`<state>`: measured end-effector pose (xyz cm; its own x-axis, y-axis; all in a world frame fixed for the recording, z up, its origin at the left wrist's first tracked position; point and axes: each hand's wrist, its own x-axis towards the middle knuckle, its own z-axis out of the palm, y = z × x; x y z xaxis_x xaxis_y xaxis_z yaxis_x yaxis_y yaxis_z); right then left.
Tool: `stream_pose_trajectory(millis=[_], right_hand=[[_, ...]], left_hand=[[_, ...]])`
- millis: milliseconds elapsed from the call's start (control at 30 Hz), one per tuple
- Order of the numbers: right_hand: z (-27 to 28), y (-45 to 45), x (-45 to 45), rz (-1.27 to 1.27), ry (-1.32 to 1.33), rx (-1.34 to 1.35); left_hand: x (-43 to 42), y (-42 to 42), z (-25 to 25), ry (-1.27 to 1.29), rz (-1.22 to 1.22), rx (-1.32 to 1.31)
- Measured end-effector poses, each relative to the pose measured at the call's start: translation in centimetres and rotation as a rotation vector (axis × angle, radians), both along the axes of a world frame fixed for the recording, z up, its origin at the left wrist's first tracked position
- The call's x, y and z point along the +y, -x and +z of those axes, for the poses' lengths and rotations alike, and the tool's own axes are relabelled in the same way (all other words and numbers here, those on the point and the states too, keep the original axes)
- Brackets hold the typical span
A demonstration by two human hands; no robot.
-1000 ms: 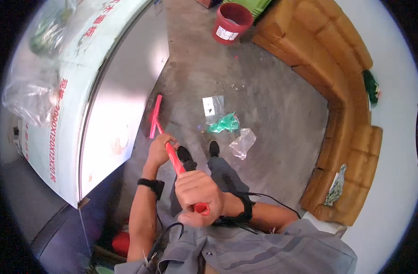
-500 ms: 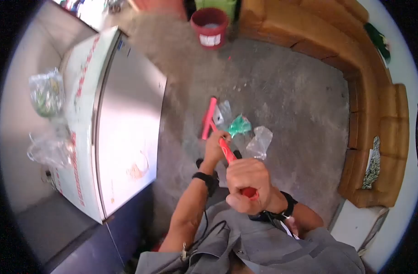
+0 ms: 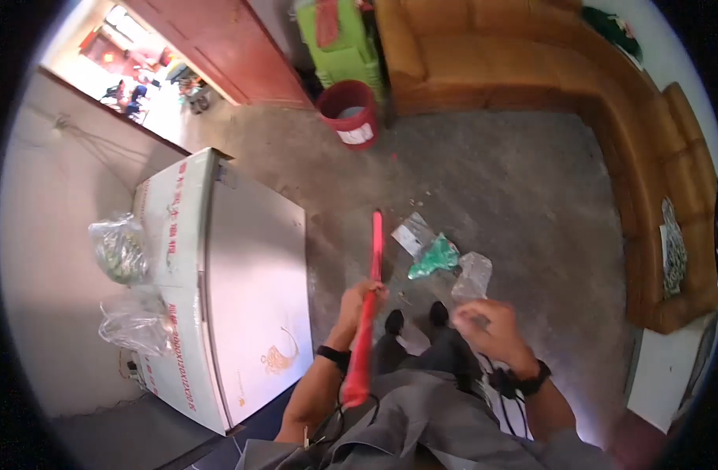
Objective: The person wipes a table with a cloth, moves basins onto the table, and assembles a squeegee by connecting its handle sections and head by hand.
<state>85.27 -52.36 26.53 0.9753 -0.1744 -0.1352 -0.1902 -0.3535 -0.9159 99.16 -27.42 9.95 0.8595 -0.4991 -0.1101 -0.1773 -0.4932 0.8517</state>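
My left hand (image 3: 359, 307) is wrapped round the red handle of a broom (image 3: 360, 345), below its long pink head (image 3: 377, 239), which is down at the floor. The handle's end points back toward my body. My right hand (image 3: 492, 333) is off the handle, its fingers loosely bent and apart, with nothing visible in them; it is slightly blurred. Just beyond it lies a clear plastic bag (image 3: 473, 274). Beside that are a green plastic bag (image 3: 435, 257) and a clear and white plastic wrapper (image 3: 413, 234).
A white chest freezer (image 3: 257, 290) stands at left, with bagged items (image 3: 120, 249) on its far side. A dark red bucket (image 3: 349, 117) stands ahead, near green stacked chairs (image 3: 339, 43). A brown sofa (image 3: 516, 66) curves round the right. Small bits (image 3: 429, 193) dot the floor.
My right hand has let go of the handle's end and moved right. The handle has swung left and down in my left hand, and the broom head has turned. The view has shifted.
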Motion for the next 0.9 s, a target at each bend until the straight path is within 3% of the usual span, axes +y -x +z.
stream_pose_trajectory(millis=[67, 133, 267, 333, 400, 467, 500, 567, 600, 633, 733, 767, 900], right_hand=[[-1.9, 1.5, 0.4, 0.038, 0.203, 0.040], [-2.8, 2.5, 1.6, 0.116, 0.180, 0.215], [-3.1, 2.3, 7.2, 0.164, 0.148, 0.256], [-4.1, 2.3, 9.9, 0.224, 0.077, 0.218], [-3.4, 2.0, 11.8, 0.278, 0.029, 0.210], [-4.0, 2.8, 13.3, 0.281, -0.051, 0.231], [-5.2, 3.5, 13.7, 0.260, -0.085, 0.184], [-5.0, 3.3, 13.9, 0.263, -0.052, 0.205], [-5.1, 3.5, 13.9, 0.295, -0.027, 0.240], [-6.9, 3.6, 13.9, 0.337, 0.017, 0.199], [-9.9, 3.9, 14.6, 0.208, 0.001, 0.091], [-8.1, 3.6, 13.8, 0.237, -0.060, 0.183], [-8.8, 4.6, 14.1, -0.008, -0.420, 0.291]], left_hand=[[2.1, 0.2, -1.9, -0.109, -0.075, 0.088], [3.0, 0.8, -4.1, -0.017, -0.041, -0.034], [3.7, 0.1, -4.7, 0.095, -0.095, -0.027], [4.2, -0.5, -3.6, 0.041, -0.087, 0.118], [5.5, -1.5, -5.4, 0.063, -0.113, 0.012], [6.9, -2.8, -9.2, 0.652, 0.125, 0.577], [6.7, -3.1, -1.7, 0.284, 0.060, 0.293], [6.0, -3.5, 4.3, 0.062, 0.183, 0.081], [7.4, -4.1, 1.0, 0.201, 0.180, -0.057], [6.1, -3.4, 5.7, 0.294, 0.222, -0.032], [3.8, -1.4, 10.7, 0.468, 0.253, 0.129], [2.9, -0.9, 10.0, 0.681, 0.227, 0.160], [-0.7, 3.0, 12.6, 0.702, -0.068, 0.179]])
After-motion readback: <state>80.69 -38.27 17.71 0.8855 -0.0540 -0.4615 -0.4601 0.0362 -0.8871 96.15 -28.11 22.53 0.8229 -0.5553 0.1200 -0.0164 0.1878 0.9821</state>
